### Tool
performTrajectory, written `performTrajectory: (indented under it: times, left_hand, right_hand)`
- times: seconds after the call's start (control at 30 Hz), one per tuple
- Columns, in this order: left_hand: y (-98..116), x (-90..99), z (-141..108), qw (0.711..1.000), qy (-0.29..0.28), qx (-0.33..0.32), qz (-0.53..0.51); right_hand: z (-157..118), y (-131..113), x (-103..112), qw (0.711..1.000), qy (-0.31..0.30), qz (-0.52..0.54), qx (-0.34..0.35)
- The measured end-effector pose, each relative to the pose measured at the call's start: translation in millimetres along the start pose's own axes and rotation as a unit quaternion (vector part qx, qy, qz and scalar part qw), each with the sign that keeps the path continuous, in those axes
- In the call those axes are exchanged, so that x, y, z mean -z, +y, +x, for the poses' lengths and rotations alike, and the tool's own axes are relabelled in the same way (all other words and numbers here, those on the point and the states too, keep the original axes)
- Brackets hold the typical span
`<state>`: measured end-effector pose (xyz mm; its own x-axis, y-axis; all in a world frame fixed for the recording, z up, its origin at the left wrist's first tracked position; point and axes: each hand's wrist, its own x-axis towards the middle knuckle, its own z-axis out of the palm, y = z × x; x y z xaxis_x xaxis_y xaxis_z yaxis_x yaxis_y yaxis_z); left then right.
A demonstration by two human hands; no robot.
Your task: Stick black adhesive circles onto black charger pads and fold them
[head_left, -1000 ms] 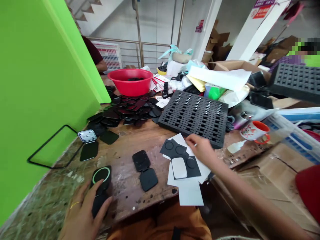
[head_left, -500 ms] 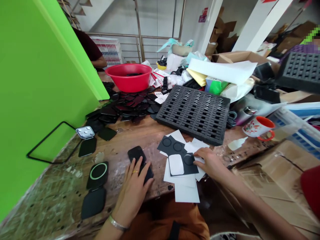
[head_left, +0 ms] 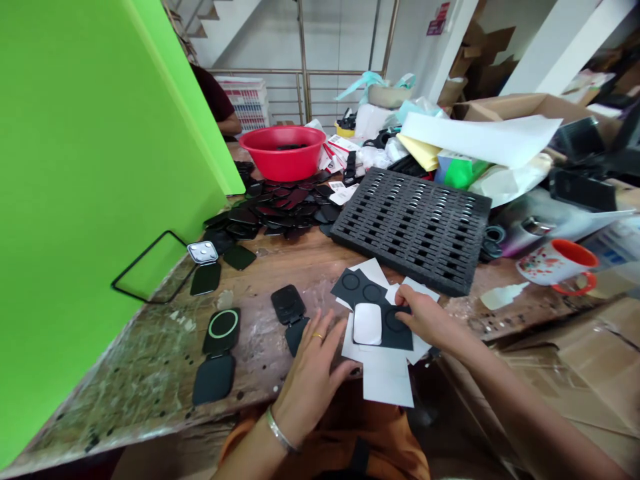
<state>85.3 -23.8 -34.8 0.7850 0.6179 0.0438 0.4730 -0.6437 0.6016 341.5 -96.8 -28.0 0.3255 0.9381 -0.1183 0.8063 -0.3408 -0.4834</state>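
My left hand (head_left: 320, 363) is open, fingers apart, its fingertips over the lower panel of a black hinged two-panel device (head_left: 289, 305). Bent at the right edge of a black sheet (head_left: 393, 338), the fingers of my right hand (head_left: 425, 317) grip that sheet beside its ring outline. A white rounded-square piece (head_left: 367, 324) lies on the same sheet. Under and around it are white papers (head_left: 387, 380) and another dark sheet with two ring outlines (head_left: 350, 283). To the left, an unfolded black device (head_left: 214, 379) shows a pale ring on its upper panel.
Behind lie a black slotted foam tray (head_left: 410, 230), a pile of black panels (head_left: 280, 210) and a red basin (head_left: 283, 153). A mug (head_left: 555, 263) and small bottle (head_left: 503, 295) stand right. A green partition (head_left: 125, 167) borders the left; a person's arm shows beyond it.
My left hand has drawn back toward me and right, uncovering the black device's upper panel. My right fingers have curled in at the black sheet's edge. The whole view has shifted.
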Motion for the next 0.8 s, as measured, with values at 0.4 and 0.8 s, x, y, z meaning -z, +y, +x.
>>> performTrajectory:
  times: [0.4, 0.8]
  left_hand:
    - [-4.4, 58.6, -11.6, 0.846, -0.052, 0.227, -0.48]
    - [-30.9, 61.1, -42.1, 0.767, 0.013, 0.302, -0.566]
  right_hand:
    - [-12.2, -105.5, -4.0, 0.94, -0.141, 0.266, 0.159]
    - [-3.1, -138.6, -51.4, 0.939, -0.125, 0.29, 0.133]
